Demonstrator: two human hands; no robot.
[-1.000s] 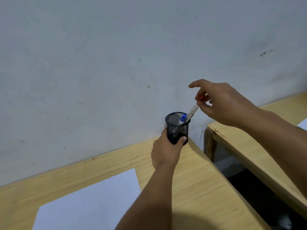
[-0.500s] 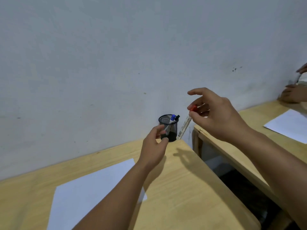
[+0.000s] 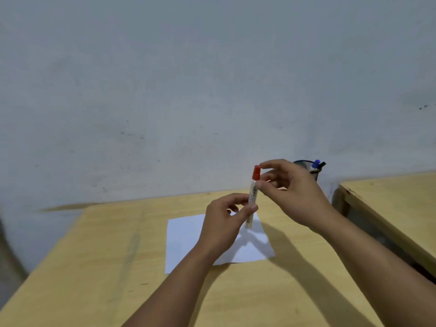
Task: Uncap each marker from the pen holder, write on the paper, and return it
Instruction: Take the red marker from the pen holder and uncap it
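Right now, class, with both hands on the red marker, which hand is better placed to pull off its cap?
The right hand: its fingertips already pinch the red cap at the top, while the left hand grips the marker lower down, steadying it.

Only one view on my end: head cam, wide-angle, looking forward and slightly down over the desk (image 3: 99,267) toward the wall (image 3: 188,79). Near edge is cut off at the bottom, far edge sits mid-frame. Hands are close to the lens, forearms entering from the bottom. No second view to overlap.
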